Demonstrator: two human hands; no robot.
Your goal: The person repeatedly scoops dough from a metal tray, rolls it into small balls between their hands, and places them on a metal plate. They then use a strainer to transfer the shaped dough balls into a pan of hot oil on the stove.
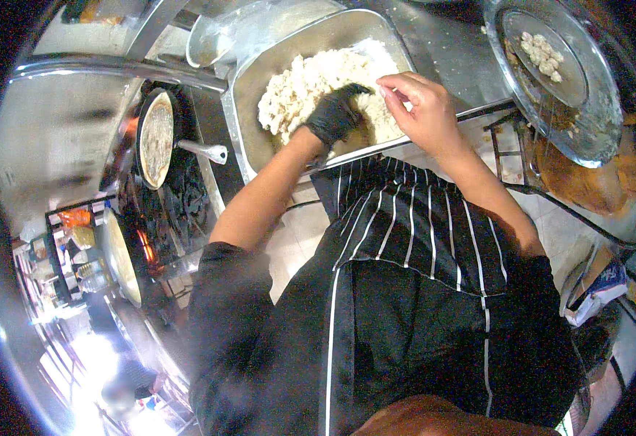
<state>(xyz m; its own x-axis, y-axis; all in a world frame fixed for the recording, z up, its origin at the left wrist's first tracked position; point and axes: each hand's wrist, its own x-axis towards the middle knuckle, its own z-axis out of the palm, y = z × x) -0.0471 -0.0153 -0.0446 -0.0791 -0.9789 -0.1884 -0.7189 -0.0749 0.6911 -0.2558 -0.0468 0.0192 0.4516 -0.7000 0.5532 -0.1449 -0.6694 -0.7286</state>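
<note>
A deep rectangular metal pan (251,86) in front of me holds a heap of crumbly off-white food (311,80), which could be dough. My left hand (335,116), in a black glove, is down in the heap with its fingers curled round some of the crumbs; parts of the fingers are hidden. Bare and just above the pan's right side, my right hand (421,109) has thumb and forefinger brought together close to the gloved fingertips. A tiny white bit (382,90) seems to show at that pinch, too small to name.
At left, a frying pan (157,138) with a pale flat round in it sits on the stove, its handle (205,151) toward the metal pan. Another round pan (120,258) stands nearer, beside glowing heat. A wide metal bowl (590,138) with pale lumps (540,56) is at right.
</note>
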